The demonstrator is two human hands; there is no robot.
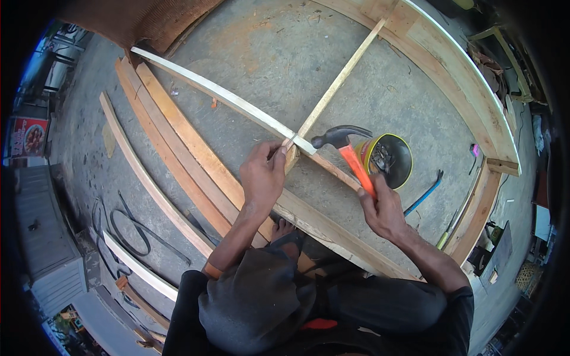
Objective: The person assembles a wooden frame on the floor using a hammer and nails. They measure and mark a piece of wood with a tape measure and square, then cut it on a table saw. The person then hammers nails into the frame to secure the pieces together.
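My left hand pinches a thin nail between thumb and fingertips. It rests against the near end of a white-faced wooden strip. At that end the strip meets a narrow wooden crosspiece and a lower wooden rail. In my right hand is a claw hammer, gripped by its orange handle. The hammer's dark head hangs just right of the strip's end, apart from the nail. Just behind the right hand, a yellow-rimmed bucket holds a heap of small metal pieces, probably nails.
A curved wooden frame arches around the far right. Several long planks lie on the concrete floor at left, near a dark strap. Right of the bucket lies a blue pry bar. A brown panel stands at the far left.
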